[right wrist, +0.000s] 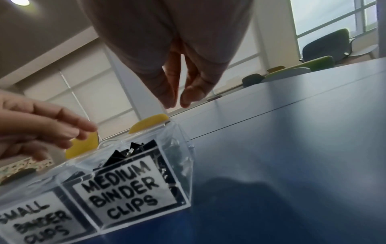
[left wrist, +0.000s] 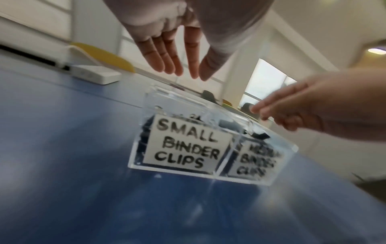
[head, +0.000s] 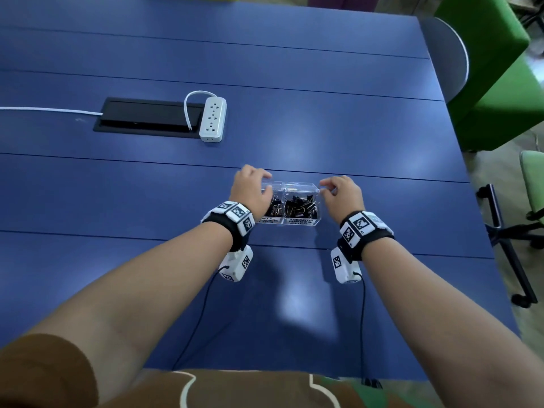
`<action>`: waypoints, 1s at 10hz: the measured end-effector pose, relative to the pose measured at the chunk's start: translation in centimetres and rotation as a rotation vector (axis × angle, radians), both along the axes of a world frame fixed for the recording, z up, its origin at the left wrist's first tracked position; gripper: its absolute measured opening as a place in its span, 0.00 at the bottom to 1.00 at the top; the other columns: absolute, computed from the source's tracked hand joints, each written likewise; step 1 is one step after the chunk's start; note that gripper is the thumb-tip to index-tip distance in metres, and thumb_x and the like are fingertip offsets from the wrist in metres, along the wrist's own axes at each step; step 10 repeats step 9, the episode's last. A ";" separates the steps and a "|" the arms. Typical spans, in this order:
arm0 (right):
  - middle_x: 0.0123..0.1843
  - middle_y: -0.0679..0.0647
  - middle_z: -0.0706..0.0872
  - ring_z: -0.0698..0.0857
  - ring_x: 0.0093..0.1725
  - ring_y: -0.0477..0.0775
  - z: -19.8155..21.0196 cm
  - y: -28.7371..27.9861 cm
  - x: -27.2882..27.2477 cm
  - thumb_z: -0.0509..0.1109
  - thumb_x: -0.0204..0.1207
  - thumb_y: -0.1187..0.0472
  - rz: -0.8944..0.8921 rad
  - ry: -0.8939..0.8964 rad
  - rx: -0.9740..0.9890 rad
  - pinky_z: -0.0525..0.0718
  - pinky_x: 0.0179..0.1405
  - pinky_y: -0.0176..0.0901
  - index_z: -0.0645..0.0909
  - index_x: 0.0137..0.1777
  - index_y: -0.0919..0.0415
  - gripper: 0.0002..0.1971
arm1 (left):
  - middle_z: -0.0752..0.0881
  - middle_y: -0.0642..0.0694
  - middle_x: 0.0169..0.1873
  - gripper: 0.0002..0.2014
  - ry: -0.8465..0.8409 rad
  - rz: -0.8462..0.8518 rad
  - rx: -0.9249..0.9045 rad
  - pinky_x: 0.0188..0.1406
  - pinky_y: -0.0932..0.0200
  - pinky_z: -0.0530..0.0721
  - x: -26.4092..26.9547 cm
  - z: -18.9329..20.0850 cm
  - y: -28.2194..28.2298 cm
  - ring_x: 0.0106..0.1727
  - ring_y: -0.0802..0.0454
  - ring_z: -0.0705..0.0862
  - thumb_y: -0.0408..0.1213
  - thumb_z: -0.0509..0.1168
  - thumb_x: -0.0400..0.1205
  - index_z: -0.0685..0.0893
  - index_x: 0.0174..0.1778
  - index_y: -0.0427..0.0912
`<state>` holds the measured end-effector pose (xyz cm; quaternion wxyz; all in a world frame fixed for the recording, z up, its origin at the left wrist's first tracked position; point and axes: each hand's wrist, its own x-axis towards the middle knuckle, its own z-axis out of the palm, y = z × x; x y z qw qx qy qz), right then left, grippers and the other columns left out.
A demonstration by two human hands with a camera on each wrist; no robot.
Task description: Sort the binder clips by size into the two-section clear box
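A clear two-section box point(head: 300, 186) stands on the blue table with its lid down. Its front labels read "SMALL BINDER CLIPS" point(left wrist: 185, 147) and "MEDIUM BINDER CLIPS" point(right wrist: 125, 189). Black binder clips point(head: 298, 205) fill both sections; those in the medium section point(right wrist: 129, 152) show through the wall. My left hand point(head: 266, 182) hovers over the box's left end, with straight fingers point(left wrist: 173, 64) that hold nothing. My right hand point(head: 326, 187) hovers by the right end, its fingers point(right wrist: 167, 92) loosely bent and empty. Neither wrist view shows a hand touching the box.
A white power strip point(head: 212, 118) and a black cable hatch point(head: 147, 117) lie farther back on the left. A white cable point(head: 50, 110) runs off to the left. Green chairs point(head: 485, 69) stand past the table's right edge point(head: 459, 160).
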<state>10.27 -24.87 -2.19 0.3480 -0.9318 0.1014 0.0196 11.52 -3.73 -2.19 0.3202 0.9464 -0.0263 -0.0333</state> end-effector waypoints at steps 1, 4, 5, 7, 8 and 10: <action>0.35 0.55 0.82 0.78 0.38 0.55 -0.4 0.5 1.0 0.62 0.81 0.54 -0.070 0.240 0.010 0.74 0.42 0.40 0.82 0.37 0.62 0.15 | 0.79 0.39 0.66 0.17 0.187 0.256 -0.041 0.71 0.49 0.74 1.0 -0.5 1.4 0.69 0.40 0.76 0.41 0.62 0.82 0.79 0.66 0.41; 0.36 0.51 0.81 0.75 0.27 0.49 -1.2 1.3 0.7 0.55 0.84 0.51 -0.295 0.341 0.651 0.77 0.26 0.40 0.83 0.52 0.55 0.15 | 0.85 0.44 0.59 0.19 0.384 0.498 -0.691 0.51 0.54 0.83 1.8 0.2 1.7 0.49 0.52 0.84 0.38 0.56 0.86 0.73 0.73 0.39; 0.42 0.52 0.82 0.78 0.30 0.50 -1.2 0.9 0.0 0.53 0.83 0.44 -0.338 0.334 0.755 0.80 0.31 0.43 0.84 0.50 0.53 0.20 | 0.89 0.45 0.48 0.16 0.370 0.539 -0.809 0.46 0.53 0.84 1.2 0.2 2.2 0.45 0.54 0.81 0.40 0.53 0.87 0.76 0.70 0.43; 0.46 0.52 0.82 0.83 0.38 0.48 -1.8 0.2 -2.7 0.74 0.72 0.61 -0.128 0.196 0.591 0.84 0.42 0.40 0.82 0.51 0.48 0.10 | 0.80 0.48 0.59 0.23 0.300 0.403 -0.612 0.41 0.63 0.85 -1.6 -1.4 3.1 0.45 0.53 0.84 0.23 0.65 0.77 0.80 0.66 0.47; 0.49 0.48 0.82 0.84 0.42 0.49 -2.0 0.3 -3.3 0.74 0.74 0.59 -0.060 0.150 0.440 0.84 0.45 0.40 0.80 0.56 0.46 0.13 | 0.84 0.48 0.55 0.19 0.316 0.346 -0.530 0.52 0.51 0.88 -2.2 -2.1 3.4 0.46 0.52 0.84 0.32 0.66 0.80 0.79 0.67 0.48; 0.51 0.48 0.82 0.86 0.47 0.54 -2.0 0.5 -3.3 0.72 0.75 0.55 -0.045 0.136 0.386 0.85 0.46 0.45 0.79 0.57 0.45 0.11 | 0.85 0.50 0.50 0.17 0.320 0.343 -0.489 0.59 0.46 0.86 -2.5 -2.0 3.4 0.52 0.46 0.86 0.37 0.66 0.80 0.79 0.66 0.47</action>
